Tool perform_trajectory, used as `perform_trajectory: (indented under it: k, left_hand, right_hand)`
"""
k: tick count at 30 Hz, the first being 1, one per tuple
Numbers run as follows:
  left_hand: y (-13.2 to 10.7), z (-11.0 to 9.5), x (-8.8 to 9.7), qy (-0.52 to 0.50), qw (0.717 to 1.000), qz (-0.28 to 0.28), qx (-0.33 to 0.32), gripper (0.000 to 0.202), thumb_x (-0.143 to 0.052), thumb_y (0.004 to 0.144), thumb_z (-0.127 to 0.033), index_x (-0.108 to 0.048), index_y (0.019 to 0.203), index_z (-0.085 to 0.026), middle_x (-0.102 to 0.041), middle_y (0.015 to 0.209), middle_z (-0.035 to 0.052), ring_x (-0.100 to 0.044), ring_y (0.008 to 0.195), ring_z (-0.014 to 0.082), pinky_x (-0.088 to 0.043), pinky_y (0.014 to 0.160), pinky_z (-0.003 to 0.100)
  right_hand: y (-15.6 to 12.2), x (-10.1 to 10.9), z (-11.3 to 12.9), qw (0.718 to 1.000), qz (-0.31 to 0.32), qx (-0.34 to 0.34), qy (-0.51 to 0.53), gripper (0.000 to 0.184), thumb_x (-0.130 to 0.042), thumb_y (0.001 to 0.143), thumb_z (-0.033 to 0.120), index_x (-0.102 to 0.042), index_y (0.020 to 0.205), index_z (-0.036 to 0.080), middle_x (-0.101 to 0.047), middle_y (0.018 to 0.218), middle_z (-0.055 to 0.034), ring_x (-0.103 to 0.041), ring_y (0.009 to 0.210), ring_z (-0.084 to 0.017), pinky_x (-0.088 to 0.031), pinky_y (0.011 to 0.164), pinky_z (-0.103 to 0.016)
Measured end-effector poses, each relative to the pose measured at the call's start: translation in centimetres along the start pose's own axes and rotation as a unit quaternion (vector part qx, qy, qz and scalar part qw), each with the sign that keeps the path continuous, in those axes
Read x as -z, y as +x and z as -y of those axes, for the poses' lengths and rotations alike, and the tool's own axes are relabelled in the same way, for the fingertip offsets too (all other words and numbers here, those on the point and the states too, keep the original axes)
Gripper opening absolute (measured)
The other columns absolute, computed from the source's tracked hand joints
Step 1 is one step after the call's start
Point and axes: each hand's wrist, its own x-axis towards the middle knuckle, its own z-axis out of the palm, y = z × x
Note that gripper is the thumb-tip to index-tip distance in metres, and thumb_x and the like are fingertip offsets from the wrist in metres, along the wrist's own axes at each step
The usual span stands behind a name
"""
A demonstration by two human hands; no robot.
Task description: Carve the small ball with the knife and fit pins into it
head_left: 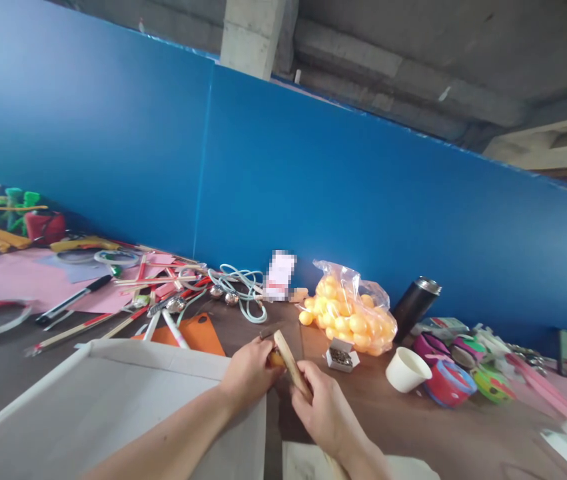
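Near the middle of the table, my two hands are close together. My left hand point(249, 375) is closed on a small orange-yellow object point(276, 359), mostly hidden by the fingers; its colour resembles the bagged balls. A thin dark piece point(266, 332) shows just above those fingers. In my right hand point(324, 408) is a pale wooden stick point(289, 360), its rounded upper end leaning left against or just in front of the orange-yellow object. I cannot tell whether they touch. Beyond my right hand, a small open box point(342, 356) holds little metal pieces.
A clear bag of orange-yellow balls point(353, 313) stands behind the box. Right of it are a black flask point(417, 305), a paper cup point(407, 370) and colourful small containers point(449, 385). A large white box lid or tray point(113, 413) lies left, with sticks, cords and a marker point(76, 299) beyond.
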Motion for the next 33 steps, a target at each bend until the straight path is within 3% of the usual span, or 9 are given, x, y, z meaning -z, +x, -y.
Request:
perform_trajectory:
  k: [5,10,13,16,20,23,33]
  left_hand:
    - [0.1,0.0,-0.1,0.011,1.0,0.003,0.006,0.014,-0.056,0.067,-0.024,-0.059,0.08,-0.019,-0.061,0.086,0.0039,-0.058,0.082,0.0175,-0.038,0.068,0.023]
    - [0.5,0.4,-0.2,-0.105,0.994,-0.041,0.007,0.027,-0.057,0.067,-0.021,-0.061,0.094,-0.022,-0.062,0.09,0.0025,-0.057,0.082,0.015,-0.04,0.073,0.023]
    - [0.9,0.9,-0.3,-0.187,0.977,-0.091,0.055,0.035,-0.058,0.067,-0.027,-0.06,0.102,-0.02,-0.064,0.093,0.0035,-0.059,0.08,0.0151,-0.042,0.073,0.023]
    - [1.2,1.3,-0.3,-0.261,0.957,-0.097,0.075,0.037,-0.056,0.069,-0.033,-0.06,0.102,-0.017,-0.066,0.088,0.0036,-0.061,0.072,0.0148,-0.044,0.067,0.023]
    - [1.7,1.7,-0.4,-0.352,0.923,-0.109,0.107,0.043,-0.057,0.067,-0.038,-0.058,0.104,-0.016,-0.066,0.077,0.0016,-0.061,0.062,0.0138,-0.047,0.06,0.023]
    - [2.0,2.0,-0.5,-0.405,0.895,-0.131,0.131,0.048,-0.06,0.065,-0.041,-0.057,0.106,-0.015,-0.066,0.074,0.0014,-0.061,0.064,0.0141,-0.049,0.06,0.023]
    - [2.2,2.6,-0.9,-0.427,0.887,-0.134,0.117,0.047,-0.062,0.065,-0.04,-0.057,0.105,-0.015,-0.064,0.074,0.0009,-0.061,0.064,0.0139,-0.052,0.062,0.024]
  right_hand:
    - [0.0,-0.2,-0.2,1.0,-0.009,0.0,0.0,0.013,-0.045,0.076,0.015,-0.053,0.085,0.019,-0.054,0.064,0.0034,-0.049,0.056,-0.011,-0.037,0.055,-0.019]
    - [-0.1,-0.4,-0.2,0.999,-0.051,0.01,0.015,0.014,-0.047,0.078,0.019,-0.052,0.091,0.02,-0.055,0.07,0.0014,-0.05,0.06,-0.012,-0.041,0.058,-0.02]
    - [-0.1,-0.4,-0.2,0.996,-0.083,0.001,0.04,0.016,-0.046,0.081,0.023,-0.051,0.096,0.019,-0.057,0.074,-0.0006,-0.053,0.063,-0.013,-0.044,0.06,-0.021]
    - [-0.1,-0.2,-0.4,0.993,-0.102,-0.001,0.058,0.019,-0.044,0.084,0.026,-0.048,0.101,0.019,-0.059,0.078,-0.002,-0.056,0.066,-0.014,-0.046,0.062,-0.022]
    - [0.0,-0.1,-0.7,0.996,-0.082,0.028,0.026,0.02,-0.043,0.084,0.025,-0.045,0.103,0.02,-0.058,0.083,-0.0034,-0.057,0.072,-0.016,-0.047,0.066,-0.024]
    - [0.0,-0.2,-0.9,0.997,-0.07,0.043,-0.007,0.02,-0.042,0.083,0.022,-0.044,0.103,0.02,-0.058,0.085,-0.0038,-0.057,0.075,-0.017,-0.047,0.07,-0.026]
    - [-0.2,-0.2,-0.7,0.994,-0.082,0.054,-0.05,0.021,-0.041,0.082,0.019,-0.043,0.102,0.021,-0.059,0.085,-0.0042,-0.058,0.076,-0.018,-0.047,0.068,-0.026]
